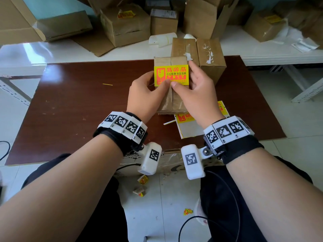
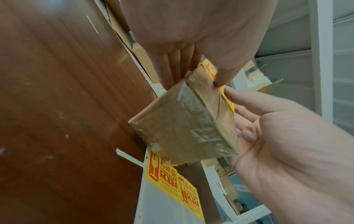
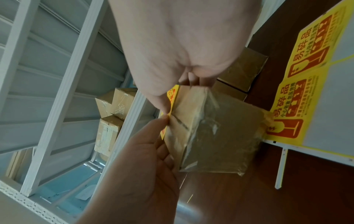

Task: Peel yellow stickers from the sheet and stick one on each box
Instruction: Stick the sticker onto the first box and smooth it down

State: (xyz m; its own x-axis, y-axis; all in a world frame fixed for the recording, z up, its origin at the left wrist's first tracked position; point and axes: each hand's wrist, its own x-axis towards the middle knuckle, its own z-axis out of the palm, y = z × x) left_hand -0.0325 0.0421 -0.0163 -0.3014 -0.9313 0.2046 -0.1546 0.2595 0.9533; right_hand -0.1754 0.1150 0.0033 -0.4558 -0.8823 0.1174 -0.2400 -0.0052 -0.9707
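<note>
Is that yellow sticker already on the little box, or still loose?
On. The yellow sticker lies flat across the top of the small box, with both thumbs pressing its near edge. Whether it is fully stuck down cannot be told.

A dark brown board (image 1: 73, 109) carries the sticker sheet (image 1: 189, 130); two taped boxes (image 1: 211, 56) stand farther back.

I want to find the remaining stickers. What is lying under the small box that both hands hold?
Under the box lies the sticker sheet on the brown board. Some yellow stickers show at its edge; the part beneath the box is hidden.
</note>
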